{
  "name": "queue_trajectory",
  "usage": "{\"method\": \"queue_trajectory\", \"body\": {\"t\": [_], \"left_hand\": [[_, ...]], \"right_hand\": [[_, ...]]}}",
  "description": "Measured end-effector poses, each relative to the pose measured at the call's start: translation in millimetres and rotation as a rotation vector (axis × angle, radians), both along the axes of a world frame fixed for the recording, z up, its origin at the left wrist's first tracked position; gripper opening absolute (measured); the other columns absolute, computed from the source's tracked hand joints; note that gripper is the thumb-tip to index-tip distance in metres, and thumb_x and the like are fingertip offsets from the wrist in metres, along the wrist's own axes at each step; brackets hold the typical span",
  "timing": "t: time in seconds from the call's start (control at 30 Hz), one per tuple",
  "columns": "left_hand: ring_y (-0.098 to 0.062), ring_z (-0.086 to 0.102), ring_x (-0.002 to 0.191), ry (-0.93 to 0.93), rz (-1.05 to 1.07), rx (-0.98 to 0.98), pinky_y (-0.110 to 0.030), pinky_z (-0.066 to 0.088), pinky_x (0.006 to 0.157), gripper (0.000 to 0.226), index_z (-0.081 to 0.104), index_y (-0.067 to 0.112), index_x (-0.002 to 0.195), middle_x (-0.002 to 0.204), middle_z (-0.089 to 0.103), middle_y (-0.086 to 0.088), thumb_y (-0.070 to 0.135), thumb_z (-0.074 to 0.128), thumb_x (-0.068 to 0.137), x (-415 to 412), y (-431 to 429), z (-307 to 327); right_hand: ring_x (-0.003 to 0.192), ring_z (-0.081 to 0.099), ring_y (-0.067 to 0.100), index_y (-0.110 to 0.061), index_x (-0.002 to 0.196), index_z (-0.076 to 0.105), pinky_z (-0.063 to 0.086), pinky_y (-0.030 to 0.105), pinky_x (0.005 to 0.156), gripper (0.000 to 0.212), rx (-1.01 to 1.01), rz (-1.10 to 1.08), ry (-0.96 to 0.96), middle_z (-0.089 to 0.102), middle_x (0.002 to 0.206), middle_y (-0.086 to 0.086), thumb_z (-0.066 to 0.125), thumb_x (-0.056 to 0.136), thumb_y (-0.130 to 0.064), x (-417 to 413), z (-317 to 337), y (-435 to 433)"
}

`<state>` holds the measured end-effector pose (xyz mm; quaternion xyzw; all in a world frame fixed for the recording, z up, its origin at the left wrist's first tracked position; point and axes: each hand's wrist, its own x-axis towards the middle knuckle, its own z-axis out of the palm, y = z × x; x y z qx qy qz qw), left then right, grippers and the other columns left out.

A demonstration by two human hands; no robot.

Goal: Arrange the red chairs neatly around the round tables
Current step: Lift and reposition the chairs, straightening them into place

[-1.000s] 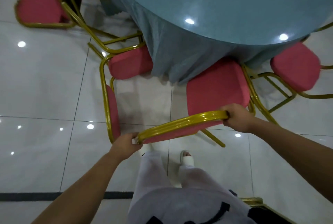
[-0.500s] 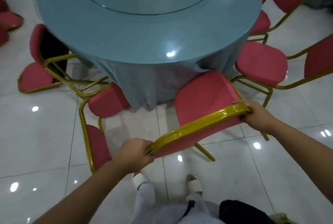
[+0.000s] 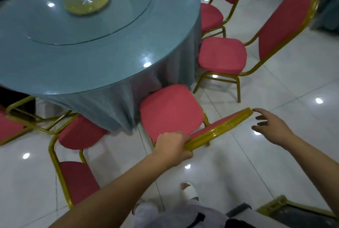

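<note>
The table (image 3: 91, 53) had my chair (image 3: 170, 112) tucked seat-first against its cloth. My left hand (image 3: 173, 147) gripped one end of the chair's back. My right hand (image 3: 269, 127) hung spread just beside the other end, holding nothing. Pushed one-handed, I judged, the chair could twist askew toward its neighbour (image 3: 222, 55).

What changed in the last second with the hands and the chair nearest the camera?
The right hand let go of the right end of the chair back and now hovers open just beside it. The left hand still grips the left end; the seat stays at the tablecloth.
</note>
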<state>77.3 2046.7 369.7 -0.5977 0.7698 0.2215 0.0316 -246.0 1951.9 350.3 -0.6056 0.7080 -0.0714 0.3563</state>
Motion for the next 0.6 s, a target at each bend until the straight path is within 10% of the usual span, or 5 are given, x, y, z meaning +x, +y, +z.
{"method": "queue_trajectory", "body": {"t": [0.2,0.33,0.6], "left_hand": [[-0.017,0.054,0.087,0.228,0.042,0.12,-0.031,0.039,0.064,0.044,0.063,0.035,0.122,0.095,0.053,0.007,0.055,0.067,0.082,-20,-16,-10],[0.0,0.053,0.103,0.513,0.176,0.25,-0.012,0.039,0.085,0.056,0.053,0.038,0.137,0.121,0.059,0.015,0.044,0.072,0.084,43,18,-8],[-0.009,0.05,0.114,0.333,0.8,0.324,-0.021,0.042,0.09,0.054,0.046,0.041,0.14,0.138,0.051,0.005,0.041,0.066,0.089,263,186,-51]], "right_hand": [[0.085,0.055,-0.006,-0.032,0.117,0.066,0.042,0.019,0.077,0.029,-0.403,0.052,-0.171,0.062,0.115,-0.01,0.057,0.092,-0.018,74,55,20],[0.11,0.052,0.001,-0.025,0.12,0.066,0.041,0.024,0.095,0.027,-0.365,0.403,-0.251,0.062,0.118,-0.012,0.061,0.093,-0.023,176,77,25],[0.111,0.054,0.005,-0.024,0.124,0.065,0.039,0.02,0.096,0.034,-0.165,0.729,-0.315,0.063,0.12,-0.011,0.064,0.09,-0.022,362,51,112]]}}
